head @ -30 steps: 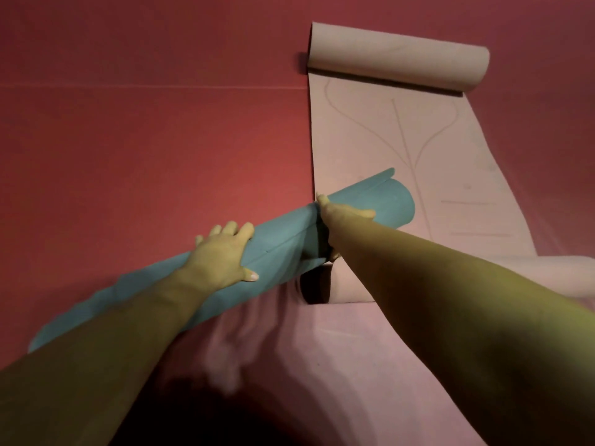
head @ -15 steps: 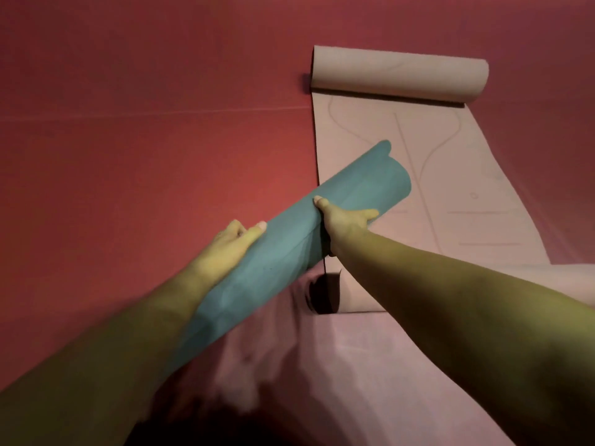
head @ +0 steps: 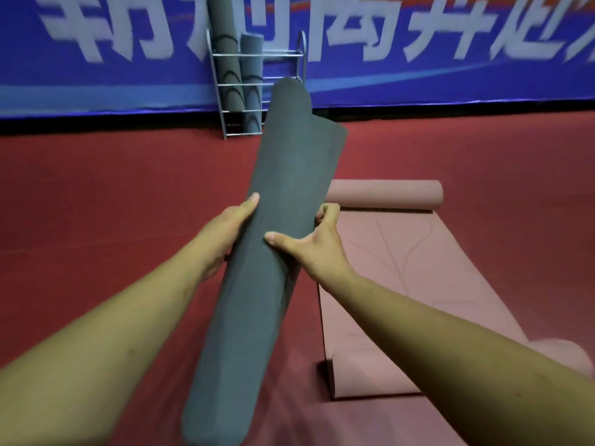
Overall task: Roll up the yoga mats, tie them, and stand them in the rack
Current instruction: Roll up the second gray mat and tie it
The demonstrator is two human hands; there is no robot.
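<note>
A rolled grey-teal yoga mat (head: 277, 194) is held up off the floor, steeply tilted, its top end pointing toward the rack. My left hand (head: 230, 231) grips its left side and my right hand (head: 314, 244) wraps its right side, thumb across the front. The roll's outer flap sits loose near the top; I see no tie on it. A silver wire rack (head: 257, 85) stands against the back wall with two rolled grey mats (head: 238, 69) upright in it. A pink mat (head: 415, 262) lies on the floor to the right, curled at both ends.
The floor is red carpet (head: 106, 201). A blue banner (head: 418, 59) with large white characters covers the back wall behind the rack. The pink mat's far roll (head: 386, 194) lies across the floor just right of the held mat.
The grey-teal roll has been lifted from near the floor to a steep upright tilt. My view has risen, bringing the rack and back wall into sight. Both hands have kept their grip.
</note>
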